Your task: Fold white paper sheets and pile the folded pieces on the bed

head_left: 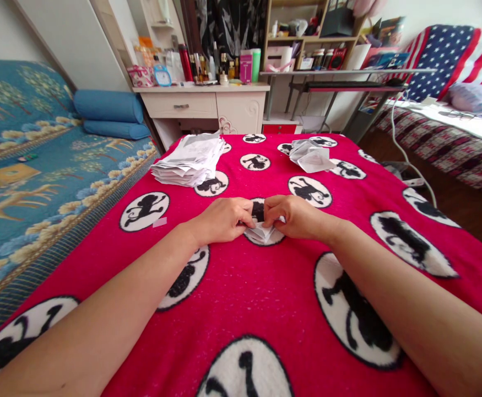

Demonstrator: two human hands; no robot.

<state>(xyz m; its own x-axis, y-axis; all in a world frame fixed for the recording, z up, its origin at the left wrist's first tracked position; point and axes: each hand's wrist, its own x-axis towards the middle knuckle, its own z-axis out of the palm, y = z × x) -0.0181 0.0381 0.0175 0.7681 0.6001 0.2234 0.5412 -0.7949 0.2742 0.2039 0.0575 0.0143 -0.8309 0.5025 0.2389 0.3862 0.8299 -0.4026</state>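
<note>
A small folded piece of white paper (262, 234) lies low over a white patch of the red blanket, between my two hands. My left hand (229, 218) pinches its left side, thumb and fingertips pressed together. On its right side my right hand (290, 215) has its fingers closed on the same paper. The fingertips cover the paper's upper edge, so only its pointed lower part shows. Farther off, a thick stack of white paper sheets (191, 160) sits at the left. Several folded paper pieces (310, 155) lie in a small pile at the right.
The red blanket (241, 309) with monkey patches covers the surface before me. A small paper scrap (160, 222) lies left of my hands. A blue sofa (59, 182) runs along the left. Behind stand a white dresser (191, 105) with bottles and a grey desk (348, 74).
</note>
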